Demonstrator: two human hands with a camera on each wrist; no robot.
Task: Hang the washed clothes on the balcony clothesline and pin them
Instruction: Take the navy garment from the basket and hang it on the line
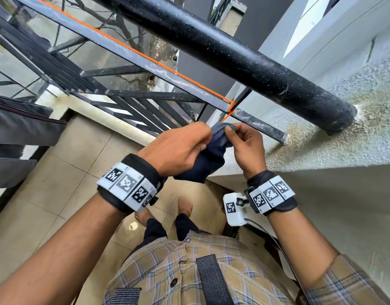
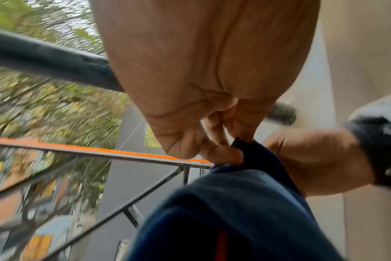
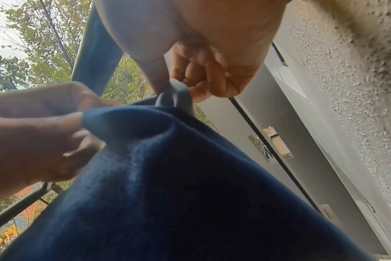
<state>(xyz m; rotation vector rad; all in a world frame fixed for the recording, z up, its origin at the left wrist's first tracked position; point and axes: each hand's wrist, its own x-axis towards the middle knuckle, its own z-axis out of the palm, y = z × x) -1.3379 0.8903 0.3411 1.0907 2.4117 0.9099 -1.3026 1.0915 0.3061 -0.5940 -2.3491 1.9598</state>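
Observation:
A dark navy garment (image 1: 208, 160) hangs bunched between both hands at chest height. My left hand (image 1: 178, 146) pinches its upper edge from the left, and my right hand (image 1: 242, 142) pinches the same edge with thumb and forefinger from the right. The orange clothesline (image 1: 145, 56) runs along the thin railing bar and is knotted (image 1: 231, 107) just above the hands. In the left wrist view the left fingertips (image 2: 223, 155) nip the navy cloth (image 2: 234, 211). In the right wrist view the right fingertips (image 3: 190, 91) pinch a fold of the cloth (image 3: 167, 176).
A thick black handrail (image 1: 233, 53) crosses above the line into a rough grey wall (image 1: 343, 139) at the right. Grey clothing (image 1: 20, 133) hangs at the left. Black railing bars (image 1: 123, 102) stand ahead. Tiled floor (image 1: 57, 183) and my bare feet lie below.

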